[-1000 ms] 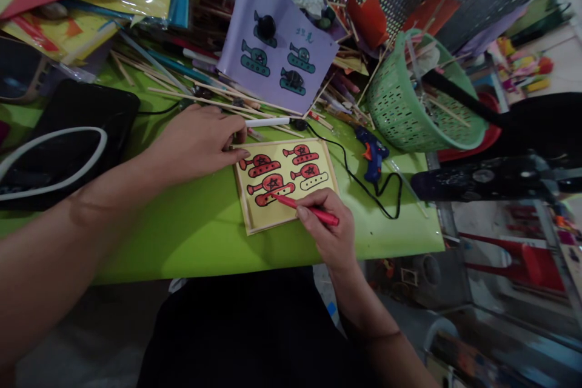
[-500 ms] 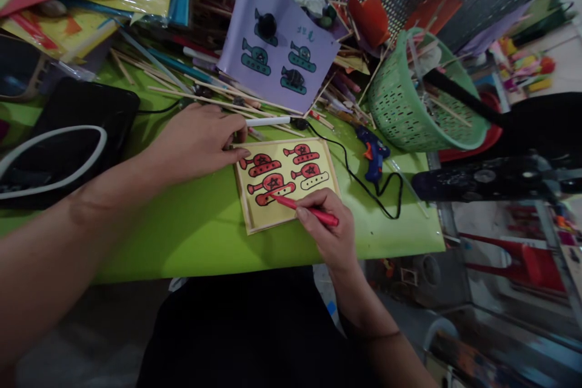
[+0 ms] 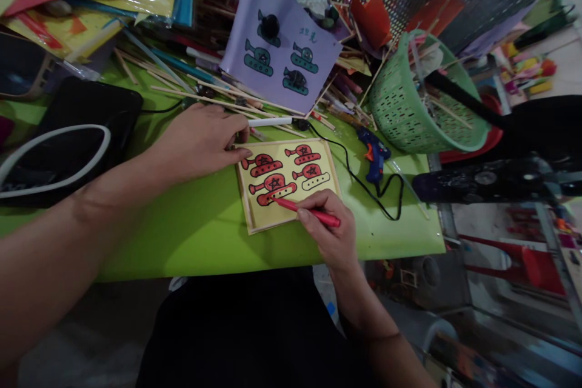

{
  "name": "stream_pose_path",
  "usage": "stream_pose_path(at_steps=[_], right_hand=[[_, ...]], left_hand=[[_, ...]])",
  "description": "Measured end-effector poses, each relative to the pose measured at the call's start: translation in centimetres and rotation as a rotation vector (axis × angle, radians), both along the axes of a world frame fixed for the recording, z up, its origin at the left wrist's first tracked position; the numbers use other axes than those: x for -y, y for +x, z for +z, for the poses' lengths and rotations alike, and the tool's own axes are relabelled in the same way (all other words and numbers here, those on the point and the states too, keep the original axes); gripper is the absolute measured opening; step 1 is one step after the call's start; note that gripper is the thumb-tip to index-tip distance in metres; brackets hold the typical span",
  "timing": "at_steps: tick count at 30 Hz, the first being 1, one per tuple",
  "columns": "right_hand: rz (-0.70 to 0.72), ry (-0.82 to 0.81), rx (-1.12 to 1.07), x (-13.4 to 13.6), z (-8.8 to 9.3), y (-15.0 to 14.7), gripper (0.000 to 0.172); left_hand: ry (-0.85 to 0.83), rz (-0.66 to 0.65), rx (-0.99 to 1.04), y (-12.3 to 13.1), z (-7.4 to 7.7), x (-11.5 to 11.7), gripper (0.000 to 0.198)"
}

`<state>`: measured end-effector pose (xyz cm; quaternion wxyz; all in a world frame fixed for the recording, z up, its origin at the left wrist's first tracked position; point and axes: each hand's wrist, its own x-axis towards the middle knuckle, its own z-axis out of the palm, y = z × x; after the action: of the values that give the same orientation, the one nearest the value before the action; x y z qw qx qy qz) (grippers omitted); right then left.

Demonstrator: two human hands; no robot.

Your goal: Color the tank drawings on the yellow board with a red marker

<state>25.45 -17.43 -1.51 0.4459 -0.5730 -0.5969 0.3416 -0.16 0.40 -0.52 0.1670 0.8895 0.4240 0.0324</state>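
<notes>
A yellow card [image 3: 268, 217] with a thin wooden-stick frame lies on the green table. It bears several tank drawings, mostly coloured red; the track of the lower right tank is still pale yellow. My right hand [image 3: 331, 227] is closed around a red marker [image 3: 313, 213], its tip touching the track of the lower left tank [image 3: 274, 188]. My left hand [image 3: 204, 136] grips the card's upper left corner, thumb on the edge and fingers curled. Against its index finger lies a white stick-like pen [image 3: 270, 122]; whether the fingers hold it is hidden.
Behind the card stands a purple sheet [image 3: 273, 66] with green tanks, amid loose wooden sticks [image 3: 200, 97]. To the right are a blue glue gun [image 3: 376, 154] with black cord and a green basket [image 3: 400, 103]. A black case [image 3: 91, 109] lies left. The table's front edge is near my lap.
The marker tip has shifted very slightly along the lower left tank's track. Otherwise the whole view has moved a little; my left hand stays at the card's corner.
</notes>
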Motion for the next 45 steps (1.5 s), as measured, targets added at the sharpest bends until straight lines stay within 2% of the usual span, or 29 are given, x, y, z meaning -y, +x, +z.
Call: stream_pose_path(at_steps=[9, 18, 24, 31, 38, 45], right_hand=[[-0.004, 0.001, -0.011, 0.2, -0.3, 0.1, 0.005], [0.023, -0.012, -0.010, 0.2, 0.0, 0.1, 0.005], [0.046, -0.016, -0.007, 0.2, 0.0, 0.1, 0.005], [0.048, -0.021, -0.003, 0.2, 0.0, 0.1, 0.005], [0.045, -0.022, 0.007, 0.2, 0.1, 0.0, 0.005], [0.031, -0.030, 0.005, 0.3, -0.2, 0.2, 0.006]], left_hand=[[0.011, 0.002, 0.041, -0.1, -0.8, -0.4, 0.027], [-0.034, 0.036, 0.061, 0.0, -0.6, -0.3, 0.027], [-0.007, 0.002, 0.051, -0.2, -0.5, -0.2, 0.030], [0.017, 0.000, 0.093, -0.3, -1.1, -0.5, 0.022], [0.004, 0.008, 0.037, -0.1, -0.5, -0.3, 0.027], [0.015, -0.003, 0.051, -0.2, -0.6, -0.2, 0.025]])
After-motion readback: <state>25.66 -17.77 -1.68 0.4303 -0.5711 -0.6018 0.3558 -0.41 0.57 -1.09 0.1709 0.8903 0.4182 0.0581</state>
